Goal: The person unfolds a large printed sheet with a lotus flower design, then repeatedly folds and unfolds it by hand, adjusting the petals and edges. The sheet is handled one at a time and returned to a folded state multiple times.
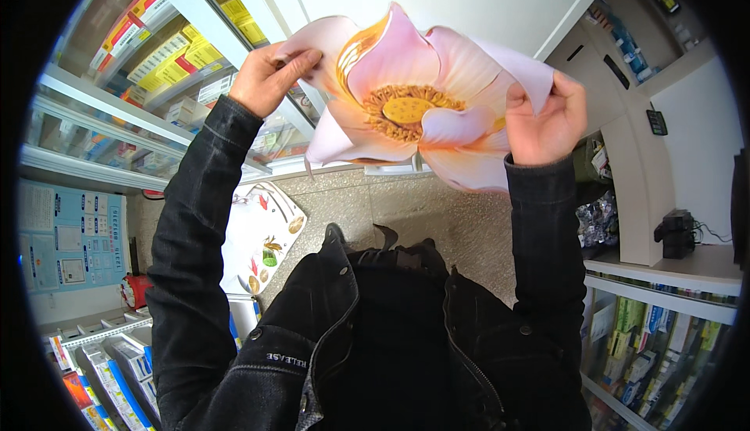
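Observation:
A large flower-shaped cutout (404, 109), printed as a pink lotus with a yellow centre, is stretched between my two hands in front of a white panel. My left hand (272, 77) pinches its left petal, thumb on top. At the other end, my right hand (548, 117) grips the right petal, whose edge folds down over the fingers. The sheet looks thin and flexible, with curled edges. Below and to the left, beside my left sleeve, lies a white board or mat (266, 238) with printed fish and leaves.
Glass-fronted shelves (170, 50) with boxed goods stand on the left, and another glass case (650, 349) at the lower right. A rack of boxes (111, 366) is at the lower left. A black device (677, 232) with cables sits on the right counter. Speckled floor (469, 220) shows below.

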